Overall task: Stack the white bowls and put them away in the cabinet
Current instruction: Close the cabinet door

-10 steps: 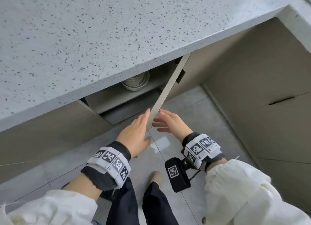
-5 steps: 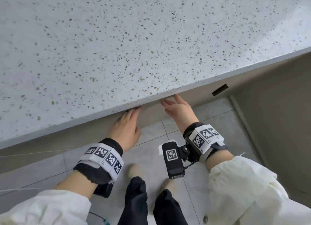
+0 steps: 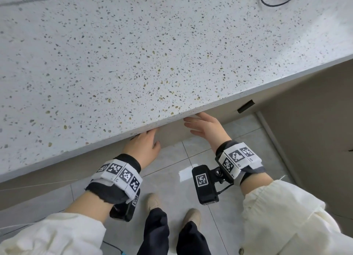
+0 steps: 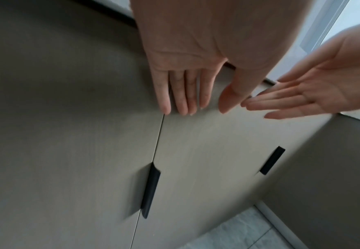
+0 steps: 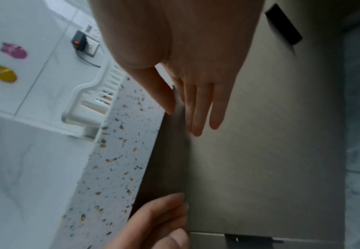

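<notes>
No white bowls show in any view. The beige cabinet door [image 4: 207, 151] under the counter stands closed, meeting its neighbour at a thin seam. My left hand [image 3: 145, 144] lies flat against the top of the door beside the seam, fingers [image 4: 183, 94] straight. My right hand [image 3: 202, 126] is just to its right under the counter edge, palm open, with straight fingers [image 5: 196, 109] at the door's upper part. Neither hand holds anything. A black handle [image 4: 151, 190] sits lower on the seam.
The speckled countertop [image 3: 133, 63] overhangs the doors, with a black cable [image 3: 275, 0] at its far right. A white dish rack [image 5: 94, 104] stands on it by the wall. Another cabinet face [image 3: 315, 130] closes the right side. My feet [image 3: 152, 201] stand on grey floor tiles.
One second ago the door stood open with stacked bowls visible inside. Both hands pushed it closed, and they now rest at its top edge.
</notes>
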The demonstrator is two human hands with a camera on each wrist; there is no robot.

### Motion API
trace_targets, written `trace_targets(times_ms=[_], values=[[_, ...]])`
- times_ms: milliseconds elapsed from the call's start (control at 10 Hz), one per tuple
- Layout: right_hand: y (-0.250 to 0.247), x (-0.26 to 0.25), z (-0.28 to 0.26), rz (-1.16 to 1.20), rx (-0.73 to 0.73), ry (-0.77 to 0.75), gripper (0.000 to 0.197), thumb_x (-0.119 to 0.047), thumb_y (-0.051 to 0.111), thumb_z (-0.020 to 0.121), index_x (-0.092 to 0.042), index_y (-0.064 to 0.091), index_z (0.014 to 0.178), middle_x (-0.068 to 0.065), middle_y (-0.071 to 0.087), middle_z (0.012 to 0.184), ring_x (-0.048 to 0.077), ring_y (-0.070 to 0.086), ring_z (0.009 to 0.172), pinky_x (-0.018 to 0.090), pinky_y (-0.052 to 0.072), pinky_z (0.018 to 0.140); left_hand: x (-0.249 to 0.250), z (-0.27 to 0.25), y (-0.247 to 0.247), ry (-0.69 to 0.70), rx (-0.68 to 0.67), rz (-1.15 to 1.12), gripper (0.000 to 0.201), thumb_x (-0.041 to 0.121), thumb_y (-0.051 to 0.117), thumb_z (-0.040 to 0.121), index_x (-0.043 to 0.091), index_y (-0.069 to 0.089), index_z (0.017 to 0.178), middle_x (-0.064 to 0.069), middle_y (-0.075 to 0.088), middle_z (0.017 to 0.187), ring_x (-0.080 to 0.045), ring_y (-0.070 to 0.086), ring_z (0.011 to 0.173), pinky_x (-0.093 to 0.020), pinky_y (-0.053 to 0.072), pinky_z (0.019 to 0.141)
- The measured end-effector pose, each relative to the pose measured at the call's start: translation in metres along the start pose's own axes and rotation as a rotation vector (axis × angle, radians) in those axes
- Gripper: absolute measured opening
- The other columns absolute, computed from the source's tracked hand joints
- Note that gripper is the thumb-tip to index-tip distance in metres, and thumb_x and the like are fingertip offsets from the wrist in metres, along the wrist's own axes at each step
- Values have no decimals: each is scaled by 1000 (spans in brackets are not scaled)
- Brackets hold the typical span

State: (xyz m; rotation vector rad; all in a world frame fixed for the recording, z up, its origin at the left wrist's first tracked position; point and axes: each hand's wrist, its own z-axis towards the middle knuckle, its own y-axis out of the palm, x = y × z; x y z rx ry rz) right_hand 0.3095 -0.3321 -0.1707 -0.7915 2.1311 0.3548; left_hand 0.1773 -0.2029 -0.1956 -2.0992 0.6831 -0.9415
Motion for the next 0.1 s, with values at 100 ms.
trace_targets(times_ms=[100], values=[[-8, -13, -25, -192, -39, 3, 34, -10, 40, 91, -6, 56, 121, 9, 69, 100, 22, 65, 96, 40, 47, 100, 0, -6, -11, 30, -46, -26, 37, 20, 37, 93, 16, 47, 128, -4, 60, 128, -21, 58, 110, -36, 49, 92]])
